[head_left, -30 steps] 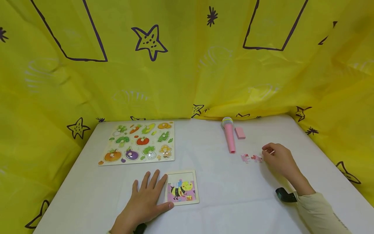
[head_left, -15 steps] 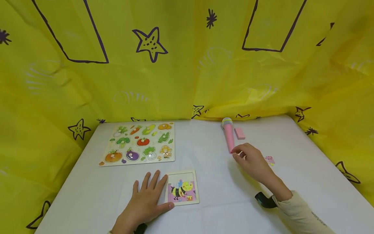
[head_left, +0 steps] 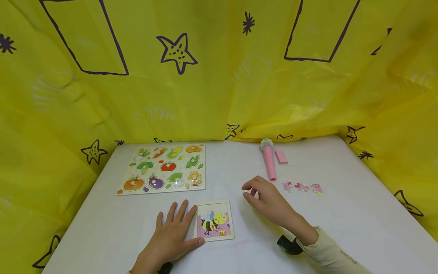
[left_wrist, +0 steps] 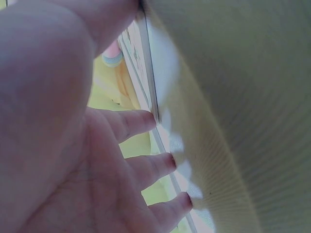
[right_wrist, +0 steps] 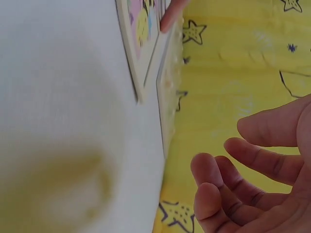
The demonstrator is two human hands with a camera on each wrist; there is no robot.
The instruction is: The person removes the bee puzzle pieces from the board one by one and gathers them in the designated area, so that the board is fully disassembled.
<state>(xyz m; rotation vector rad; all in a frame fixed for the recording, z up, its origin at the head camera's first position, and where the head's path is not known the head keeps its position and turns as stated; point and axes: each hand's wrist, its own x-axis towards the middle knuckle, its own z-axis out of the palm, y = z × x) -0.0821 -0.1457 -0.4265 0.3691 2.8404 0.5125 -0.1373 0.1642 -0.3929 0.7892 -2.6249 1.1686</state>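
Observation:
My left hand (head_left: 171, 234) lies spread on the white table, forefinger and thumb at the left edge of a small square puzzle tray (head_left: 231, 224). Inside it, a bee picture (head_left: 209, 225) fills the lower part, while the top strip shows bare board. My right hand (head_left: 270, 199) hovers over the table to the right of the tray, its fingers loosely bent. The right wrist view shows the bent fingers (right_wrist: 206, 170) with nothing visible held. Three pink jigsaw pieces (head_left: 302, 187) lie in a row beyond the right hand.
A vegetable knob puzzle board (head_left: 161, 167) lies at the back left. Toward the back right are a pink toy microphone (head_left: 269, 161) and a small pink block (head_left: 281, 156). A yellow patterned cloth (head_left: 205, 95) hangs around the table's far side and sides.
My right hand has moved left, from beside the pink pieces, past the microphone's end, toward the tray, uncovering all three pieces. The left hand has stayed put.

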